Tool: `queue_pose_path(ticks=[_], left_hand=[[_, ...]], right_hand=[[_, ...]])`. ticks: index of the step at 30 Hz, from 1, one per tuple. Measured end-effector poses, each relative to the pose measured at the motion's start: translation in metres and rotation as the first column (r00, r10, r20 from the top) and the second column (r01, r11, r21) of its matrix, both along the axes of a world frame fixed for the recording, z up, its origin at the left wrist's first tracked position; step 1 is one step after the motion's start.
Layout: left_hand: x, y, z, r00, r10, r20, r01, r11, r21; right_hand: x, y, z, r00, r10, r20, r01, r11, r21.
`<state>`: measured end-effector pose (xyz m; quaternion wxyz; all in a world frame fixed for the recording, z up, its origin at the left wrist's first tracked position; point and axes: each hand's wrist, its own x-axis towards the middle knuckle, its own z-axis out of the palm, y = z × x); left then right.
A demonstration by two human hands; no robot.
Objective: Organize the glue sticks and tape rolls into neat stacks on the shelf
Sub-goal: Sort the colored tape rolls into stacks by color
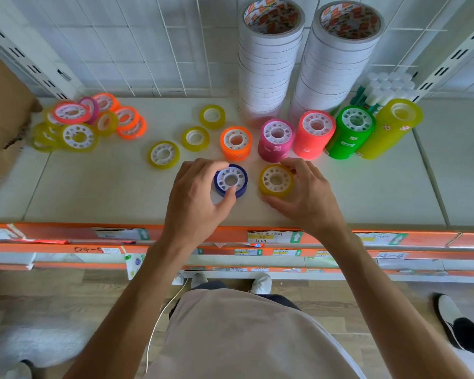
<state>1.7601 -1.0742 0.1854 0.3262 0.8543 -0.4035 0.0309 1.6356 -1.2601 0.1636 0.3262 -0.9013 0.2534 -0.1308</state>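
Small blue plastic tape roll (pixel 231 181) lies flat near the white shelf's (pixel 93 187) front edge, left hand (pixel 196 195) curling its fingers round it; just beside, the right hand (pixel 307 195) grips a small translucent yellow tape roll (pixel 276 180); colour-sorted stacks stand behind.

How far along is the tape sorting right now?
Roughly halfway. Done: orange, pink, coral, green and yellow stacks, plus two white towers. In hand: left hand grips a blue roll, right hand a yellow roll. Left: the loose pile and three scattered yellow rolls.
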Motion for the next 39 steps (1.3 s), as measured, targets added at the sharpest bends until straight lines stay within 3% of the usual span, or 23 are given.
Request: queue_pose_path(ticks=[4, 10, 14, 17, 25, 31, 39], left_hand=[[0.008, 0.011, 0.000, 0.998, -0.052, -0.018, 0.052, 0.999, -0.013], [0.042, 0.043, 0.005, 0.998, -0.058, -0.006, 0.058, 0.998, -0.008], [0.089, 0.051, -0.007, 1.000, 0.019, -0.016, -0.015, 0.981, 0.193], [0.118, 0.047, -0.018, 0.991, 0.085, -0.106, -0.048, 0.947, 0.317], [0.137, 0.083, -0.016, 0.994, 0.071, -0.086, -0.056, 0.984, 0.170], [0.150, 0.134, -0.008, 0.994, 0.083, -0.064, -0.078, 0.994, 0.082], [0.159, 0.198, 0.002, 0.966, 0.240, -0.095, -0.233, 0.969, 0.082]], right_hand=[[-0.003, 0.007, 0.003, 0.999, -0.049, 0.000, 0.049, 0.999, -0.007], [0.006, 0.056, 0.019, 0.988, -0.114, 0.109, 0.129, 0.981, -0.144], [0.039, 0.098, 0.022, 0.988, -0.015, 0.155, 0.037, 0.990, -0.139], [0.064, 0.119, 0.022, 0.988, 0.008, 0.154, 0.012, 0.991, -0.130], [0.119, 0.143, 0.023, 0.998, 0.064, 0.002, -0.062, 0.986, -0.154], [0.143, 0.167, 0.019, 0.994, 0.109, -0.017, -0.111, 0.985, -0.134], [0.234, 0.189, 0.023, 0.957, 0.289, -0.035, -0.291, 0.947, -0.132]])
